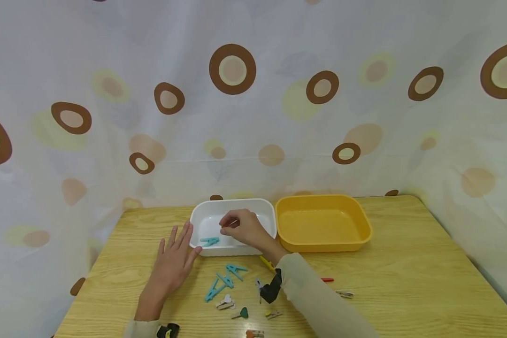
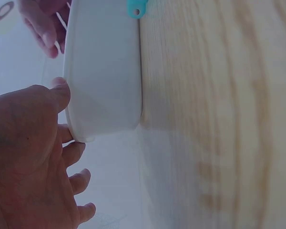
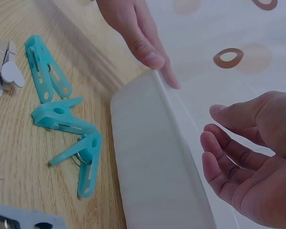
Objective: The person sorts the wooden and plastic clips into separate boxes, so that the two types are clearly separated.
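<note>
At the left, the near left corner of a white bin is touched by the left hand; its fingers are spread and mostly straight, with the thumb laid at the near rim and the other fingers by the left side. Inside the bin, near that corner, a teal clip is seen lying on the floor of the bin.

In front of the bin, three more teal clips are strung in a slanting row on the wooden surface. Close by, nearer the person, pegs with white hearts are grouped, followed by a peg with a dark green head.

Over the white bin, the right hand is held with its fingers loosely bent; in the right wrist view, a gap is seen between thumb and fingertips.

Farther right, a peg with an orange piece, a grey clip, a yellow clip and a peg with a yellow piece are scattered. Just beside the white bin, a yellow bin is placed. Past the right sleeve, a red item, partly hidden, and a wooden peg are found.
</note>
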Tool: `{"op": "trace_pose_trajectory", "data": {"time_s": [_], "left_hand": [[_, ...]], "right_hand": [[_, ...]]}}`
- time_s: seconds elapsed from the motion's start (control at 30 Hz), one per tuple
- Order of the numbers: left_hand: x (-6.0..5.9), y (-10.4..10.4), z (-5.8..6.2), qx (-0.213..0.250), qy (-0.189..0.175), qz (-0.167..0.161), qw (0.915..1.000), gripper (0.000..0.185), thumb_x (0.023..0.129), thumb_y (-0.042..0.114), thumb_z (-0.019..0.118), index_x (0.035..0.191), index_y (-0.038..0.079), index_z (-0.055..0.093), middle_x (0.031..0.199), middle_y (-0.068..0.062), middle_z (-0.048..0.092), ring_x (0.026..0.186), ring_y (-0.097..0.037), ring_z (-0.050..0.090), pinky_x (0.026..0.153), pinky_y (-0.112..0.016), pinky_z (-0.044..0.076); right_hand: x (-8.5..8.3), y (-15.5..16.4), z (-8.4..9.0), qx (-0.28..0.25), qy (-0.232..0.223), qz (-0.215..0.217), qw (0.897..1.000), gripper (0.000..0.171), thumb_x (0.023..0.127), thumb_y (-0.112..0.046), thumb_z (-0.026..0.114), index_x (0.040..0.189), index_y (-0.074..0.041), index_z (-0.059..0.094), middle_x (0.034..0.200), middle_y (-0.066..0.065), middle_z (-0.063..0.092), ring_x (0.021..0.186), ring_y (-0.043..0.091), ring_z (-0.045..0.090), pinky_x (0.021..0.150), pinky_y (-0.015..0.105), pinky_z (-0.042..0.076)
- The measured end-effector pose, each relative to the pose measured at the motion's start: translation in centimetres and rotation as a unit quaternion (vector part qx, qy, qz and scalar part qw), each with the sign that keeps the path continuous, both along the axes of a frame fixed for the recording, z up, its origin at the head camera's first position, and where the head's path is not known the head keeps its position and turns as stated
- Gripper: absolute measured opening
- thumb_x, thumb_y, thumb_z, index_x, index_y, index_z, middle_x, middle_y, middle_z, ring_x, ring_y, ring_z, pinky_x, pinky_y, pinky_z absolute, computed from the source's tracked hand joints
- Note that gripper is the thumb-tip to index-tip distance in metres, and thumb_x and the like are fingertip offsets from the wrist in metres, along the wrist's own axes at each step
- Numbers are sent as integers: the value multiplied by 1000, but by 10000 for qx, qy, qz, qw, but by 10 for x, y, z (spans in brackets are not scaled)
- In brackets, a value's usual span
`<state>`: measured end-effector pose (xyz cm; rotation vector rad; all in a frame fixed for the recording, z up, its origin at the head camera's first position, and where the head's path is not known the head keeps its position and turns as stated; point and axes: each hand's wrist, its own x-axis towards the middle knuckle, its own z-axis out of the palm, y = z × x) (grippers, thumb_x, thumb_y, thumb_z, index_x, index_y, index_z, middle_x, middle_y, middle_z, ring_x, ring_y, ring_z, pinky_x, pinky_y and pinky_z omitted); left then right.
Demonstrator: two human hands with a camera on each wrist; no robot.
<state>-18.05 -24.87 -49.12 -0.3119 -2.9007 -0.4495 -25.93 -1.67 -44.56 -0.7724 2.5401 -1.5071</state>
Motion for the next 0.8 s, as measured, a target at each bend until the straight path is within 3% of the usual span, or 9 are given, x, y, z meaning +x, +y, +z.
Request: {"op": "trace_pose_trajectory", "data": {"time_s": [0.23, 0.8], "left_hand": [[0, -1, 0, -15, -8, -1, 10000, 69, 110, 42, 44, 163, 4, 23, 170, -11, 20, 154, -44, 16, 116, -72, 15], [-1, -3, -3, 15, 121, -47, 9999, 68, 110, 42, 46, 163, 5, 25, 169, -10, 22, 153, -44, 17, 116, -72, 17]], "right_hand": [[18, 18, 4, -263, 301, 39, 9992, 10, 95, -13, 75, 102, -7, 76, 97, 2, 74, 88, 18, 69, 80, 25, 56], [60, 65, -10, -707, 708, -96, 9949, 8, 93, -9, 77, 100, -10, 75, 93, -1, 73, 83, 14, 68, 71, 28, 59]]}}
